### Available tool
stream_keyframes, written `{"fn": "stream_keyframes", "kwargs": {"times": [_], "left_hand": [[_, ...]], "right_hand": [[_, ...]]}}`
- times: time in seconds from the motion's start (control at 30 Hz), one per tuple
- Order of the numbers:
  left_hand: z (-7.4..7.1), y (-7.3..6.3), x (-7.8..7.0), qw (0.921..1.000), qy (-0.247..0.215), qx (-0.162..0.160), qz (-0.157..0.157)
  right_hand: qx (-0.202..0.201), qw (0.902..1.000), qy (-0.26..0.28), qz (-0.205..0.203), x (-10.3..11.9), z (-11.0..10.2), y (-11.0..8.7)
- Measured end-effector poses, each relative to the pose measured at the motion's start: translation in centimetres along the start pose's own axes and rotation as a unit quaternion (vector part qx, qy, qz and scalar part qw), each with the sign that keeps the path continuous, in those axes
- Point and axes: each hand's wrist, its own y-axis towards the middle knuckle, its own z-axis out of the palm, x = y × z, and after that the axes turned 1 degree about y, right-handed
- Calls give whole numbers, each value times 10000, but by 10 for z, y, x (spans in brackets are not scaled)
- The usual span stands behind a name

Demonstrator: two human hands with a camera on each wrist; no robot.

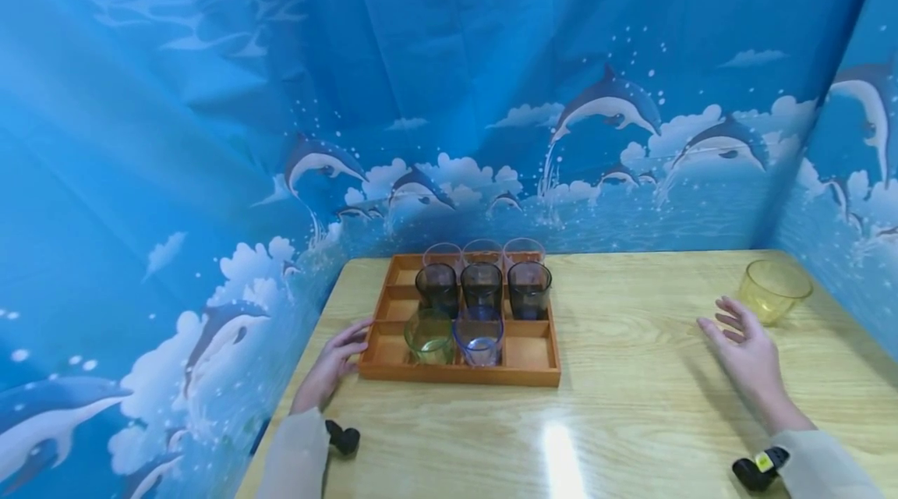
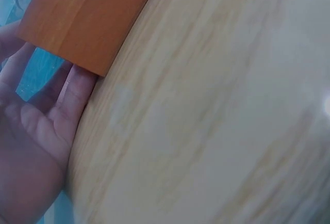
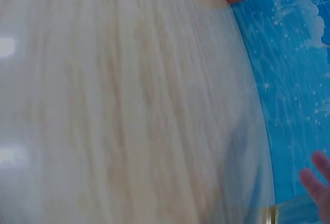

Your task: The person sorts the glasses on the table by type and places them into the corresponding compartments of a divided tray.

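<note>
A wooden divided tray (image 1: pixel 459 376) stands on the table, with rows of glasses in it. Pinkish clear glasses (image 1: pixel 525 251) are at the back, dark grey glasses (image 1: pixel 529 292) in the middle. A green glass (image 1: pixel 429 339) and a blue glass (image 1: pixel 479 339) share the front row; bare tray floor shows to the right of the blue one. My left hand (image 1: pixel 335 365) rests its extended fingers against the tray's left side. Over the table at the right, my right hand (image 1: pixel 751 355) holds nothing, fingers loosely spread just before a yellow glass bowl (image 1: pixel 775 300).
The light wood table (image 1: pixel 631 405) reflects a bright lamp near its front. Behind it and at both sides hang blue curtains (image 1: pixel 449 93) printed with dolphins. The yellow bowl stands near the table's back right corner.
</note>
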Motion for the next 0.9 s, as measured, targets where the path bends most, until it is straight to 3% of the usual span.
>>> {"fn": "stream_keyframes", "kwargs": {"times": [0.13, 0.27, 0.4, 0.57, 0.9], "left_hand": [[0, -1, 0, 10000, -5, -16, 15], [0, -2, -1, 10000, 70, 32, 49], [0, -2, 0, 9999, 88, 31, 50], [0, -2, 1, 10000, 21, 32, 69], [2, -2, 1, 9999, 7, 32, 160]], "right_hand": [[-250, 9977, -191, 602, -6, -9, 3], [-762, 9861, -307, 1444, -9, -18, 7], [-918, 9755, -307, 1977, -12, -26, 15], [-729, 9724, -196, 2207, -23, -38, 27], [-383, 9751, -109, 2180, -40, -52, 57]]}}
